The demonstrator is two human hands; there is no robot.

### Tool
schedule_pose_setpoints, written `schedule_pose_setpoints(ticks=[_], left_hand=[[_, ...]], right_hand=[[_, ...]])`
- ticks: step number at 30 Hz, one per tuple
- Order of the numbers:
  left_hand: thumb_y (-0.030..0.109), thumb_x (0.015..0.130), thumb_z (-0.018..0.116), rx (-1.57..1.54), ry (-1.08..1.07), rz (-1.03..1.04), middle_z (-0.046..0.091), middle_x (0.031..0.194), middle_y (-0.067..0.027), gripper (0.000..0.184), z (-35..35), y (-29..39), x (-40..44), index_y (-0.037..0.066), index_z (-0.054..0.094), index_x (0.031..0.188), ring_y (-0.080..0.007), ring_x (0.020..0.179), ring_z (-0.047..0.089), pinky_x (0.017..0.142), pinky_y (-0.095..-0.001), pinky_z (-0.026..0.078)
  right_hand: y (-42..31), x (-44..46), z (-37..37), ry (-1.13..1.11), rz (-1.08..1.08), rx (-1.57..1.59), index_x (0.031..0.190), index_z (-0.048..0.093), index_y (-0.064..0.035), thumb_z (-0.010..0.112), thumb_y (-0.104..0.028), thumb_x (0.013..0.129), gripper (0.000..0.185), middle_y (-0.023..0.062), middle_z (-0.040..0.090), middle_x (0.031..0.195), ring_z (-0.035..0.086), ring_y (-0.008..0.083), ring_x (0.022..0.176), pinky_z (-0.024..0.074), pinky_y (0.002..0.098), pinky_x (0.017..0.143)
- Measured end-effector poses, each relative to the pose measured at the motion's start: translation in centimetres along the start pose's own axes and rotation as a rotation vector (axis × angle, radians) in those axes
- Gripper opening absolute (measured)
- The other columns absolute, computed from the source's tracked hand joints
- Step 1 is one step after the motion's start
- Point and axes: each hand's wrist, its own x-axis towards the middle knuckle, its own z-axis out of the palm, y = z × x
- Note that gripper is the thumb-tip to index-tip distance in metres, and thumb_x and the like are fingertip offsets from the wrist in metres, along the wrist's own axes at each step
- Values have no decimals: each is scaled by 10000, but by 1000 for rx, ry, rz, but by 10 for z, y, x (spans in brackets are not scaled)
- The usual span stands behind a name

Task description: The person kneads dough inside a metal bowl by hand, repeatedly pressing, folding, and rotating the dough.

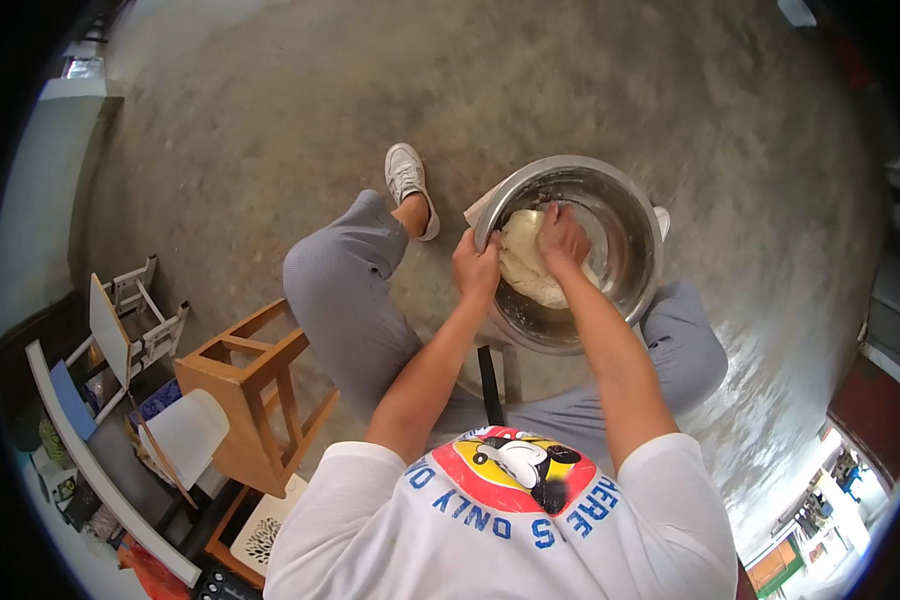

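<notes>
A large metal bowl (625,215) stands between my knees, with a pale lump of dough (523,262) against its left side. My left hand (477,262) is closed on the bowl's left rim. Inside the bowl, my right hand (564,238) presses on the right part of the dough with its fingers curled. Some of its fingertips are hidden against the dough. Bits of dough or flour stick to the bowl's inner wall near the top.
A wooden stool (245,385) lies left of my legs, near a white folding step stool (135,320). My shoe (407,175) rests on the concrete floor (270,130) left of the bowl. Something light-coloured shows under the bowl's left edge.
</notes>
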Motion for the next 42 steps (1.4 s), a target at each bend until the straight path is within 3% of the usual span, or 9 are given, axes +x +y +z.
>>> schedule_pose_setpoints(ticks=[6, 11, 13, 19, 22, 30, 34, 37, 42], left_hand=[[241, 889, 699, 85, -73, 26, 696, 836, -150, 288, -6, 19, 12, 3, 663, 1049, -265, 762, 661, 722, -369, 495], [314, 875, 690, 270, -150, 135, 701, 1020, -193, 322, -3, 30, 51, 67, 653, 1080, -395, 983, 659, 806, -480, 504], [325, 875, 690, 346, -205, 84, 707, 1025, -176, 325, -10, 48, 59, 82, 654, 1087, -384, 991, 661, 814, -476, 506], [360, 877, 692, 365, -267, -2, 719, 1035, -164, 382, -17, 66, 61, 90, 663, 1145, -355, 1009, 674, 838, -446, 500], [348, 879, 683, 371, -266, 11, 715, 1057, -163, 365, -17, 65, 61, 96, 664, 1142, -356, 1029, 666, 848, -450, 500], [359, 875, 683, 389, -240, 61, 709, 1066, -173, 369, -17, 57, 59, 91, 667, 1128, -372, 1044, 654, 852, -466, 497], [346, 889, 675, 444, -249, 79, 708, 1072, -166, 337, -17, 61, 58, 89, 651, 1106, -365, 1054, 651, 862, -474, 498], [345, 889, 674, 438, -248, 87, 708, 1067, -163, 330, -18, 68, 54, 90, 649, 1096, -363, 1052, 652, 857, -477, 499], [330, 864, 712, 506, -295, 97, 707, 1083, -159, 343, -12, 65, 58, 100, 644, 1108, -362, 1060, 653, 857, -480, 504]], right_hand=[[6, 3, -52, -116, -402, -146, 1218, 641, -10, 498, -521, 966, 588, 325, 640, 1168, 609, 464, 1128, 462, 488, 989], [-25, 32, -26, -323, -529, 21, 1184, 642, 36, 689, -591, 772, 751, 305, 616, 1251, 613, 434, 1151, 481, 450, 981], [-29, 39, -8, -244, -493, -70, 1204, 640, 8, 791, -579, 628, 836, 266, 651, 1210, 629, 392, 1135, 486, 431, 966], [-36, 24, -66, -725, -590, -67, 1269, 596, -38, 838, -468, 607, 826, 212, 657, 1154, 641, 344, 1061, 495, 384, 909], [-21, -3, -80, -430, -764, -91, 1243, 573, 1, 845, -449, 614, 820, 195, 667, 1055, 645, 345, 1018, 496, 414, 919], [39, -29, -132, -612, -814, 404, 1270, 549, -22, 827, -297, 647, 735, 133, 597, 1097, 588, 278, 968, 476, 363, 902], [48, -10, -167, -700, -961, 32, 1201, 584, -25, 793, -371, 730, 621, 107, 573, 1069, 585, 268, 966, 475, 385, 891], [24, -12, -171, -690, -476, -102, 1176, 583, -10, 749, -545, 765, 695, 207, 566, 1078, 616, 338, 1019, 490, 444, 899], [18, -39, -117, -314, -579, -234, 1106, 539, 4, 707, -556, 797, 662, 290, 637, 1048, 648, 424, 1012, 503, 502, 863]])
